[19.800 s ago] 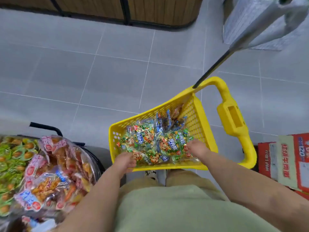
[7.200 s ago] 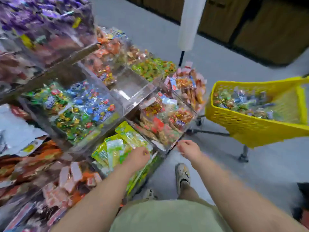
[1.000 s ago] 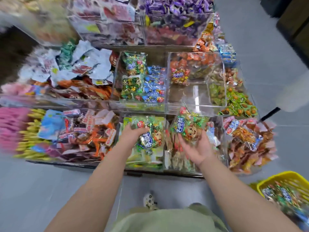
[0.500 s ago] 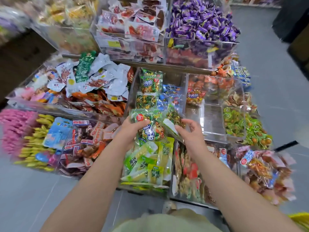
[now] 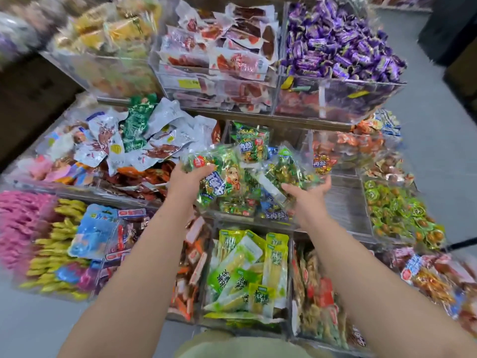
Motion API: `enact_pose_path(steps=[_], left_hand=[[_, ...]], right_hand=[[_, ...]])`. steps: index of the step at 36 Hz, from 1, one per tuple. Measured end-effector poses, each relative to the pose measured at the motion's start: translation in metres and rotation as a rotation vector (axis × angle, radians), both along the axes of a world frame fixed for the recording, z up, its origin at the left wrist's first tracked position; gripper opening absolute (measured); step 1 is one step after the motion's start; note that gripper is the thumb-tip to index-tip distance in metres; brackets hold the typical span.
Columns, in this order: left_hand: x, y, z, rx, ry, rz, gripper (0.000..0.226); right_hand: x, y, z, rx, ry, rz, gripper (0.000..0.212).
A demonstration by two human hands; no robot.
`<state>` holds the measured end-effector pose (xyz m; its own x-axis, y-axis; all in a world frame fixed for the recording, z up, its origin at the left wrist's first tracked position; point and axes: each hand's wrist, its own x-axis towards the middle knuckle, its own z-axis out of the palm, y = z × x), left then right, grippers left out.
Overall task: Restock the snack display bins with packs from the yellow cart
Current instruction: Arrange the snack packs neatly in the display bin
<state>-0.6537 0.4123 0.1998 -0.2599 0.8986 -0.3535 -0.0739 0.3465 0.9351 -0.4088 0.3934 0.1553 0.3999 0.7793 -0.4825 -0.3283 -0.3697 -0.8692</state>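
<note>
Your two hands hold snack packs over the middle display bin.

Your left hand (image 5: 189,180) is closed around a green snack pack (image 5: 219,174); your right hand (image 5: 308,195), palm up and partly open, cradles a second green pack (image 5: 285,171). Both packs sit just above the clear bin (image 5: 258,215) of matching green and blue packs, beside a near-empty bin (image 5: 343,202).
</note>
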Motion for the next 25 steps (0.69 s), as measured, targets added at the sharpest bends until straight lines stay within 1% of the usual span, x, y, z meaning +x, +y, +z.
enact_pose_path(steps=[2, 4, 6, 7, 9, 10, 13, 17, 21, 23, 25], left_hand=[[-0.012, 0.017, 0.006, 0.042, 0.002, -0.037, 0.096], [-0.019, 0.032, 0.011, 0.073, 0.057, -0.067, 0.099], [-0.025, 0.048, 0.012, 0.071, 0.116, -0.094, 0.101], [-0.028, 0.056, 0.011, 0.068, 0.130, -0.098, 0.093], [-0.033, 0.070, 0.008, 0.083, 0.145, -0.088, 0.066], [-0.035, 0.075, 0.006, 0.079, 0.141, -0.091, 0.060], [-0.041, 0.085, -0.004, 0.044, 0.104, -0.119, 0.064], [-0.048, 0.090, -0.015, 0.016, 0.059, -0.146, 0.087], [-0.054, 0.091, -0.024, -0.001, 0.010, -0.148, 0.100], [-0.055, 0.091, -0.026, 0.002, -0.008, -0.155, 0.102], [-0.056, 0.092, -0.027, 0.004, -0.027, -0.156, 0.100]], right_hand=[[-0.003, 0.009, -0.003, -0.016, -0.080, 0.028, 0.110], [-0.009, 0.019, -0.008, -0.049, -0.198, 0.079, 0.096], [-0.019, 0.029, -0.010, -0.085, -0.301, 0.084, 0.089], [-0.024, 0.034, -0.011, -0.089, -0.303, 0.085, 0.085], [-0.033, 0.045, -0.012, -0.089, -0.235, 0.111, 0.079], [-0.037, 0.049, -0.013, -0.109, -0.234, 0.134, 0.081], [-0.049, 0.057, -0.015, -0.207, -0.311, 0.244, 0.092], [-0.063, 0.060, -0.018, -0.309, -0.423, 0.347, 0.093], [-0.068, 0.061, -0.015, -0.277, -0.508, 0.372, 0.087], [-0.071, 0.060, -0.012, -0.256, -0.573, 0.404, 0.086], [-0.073, 0.059, -0.006, -0.220, -0.609, 0.418, 0.079]])
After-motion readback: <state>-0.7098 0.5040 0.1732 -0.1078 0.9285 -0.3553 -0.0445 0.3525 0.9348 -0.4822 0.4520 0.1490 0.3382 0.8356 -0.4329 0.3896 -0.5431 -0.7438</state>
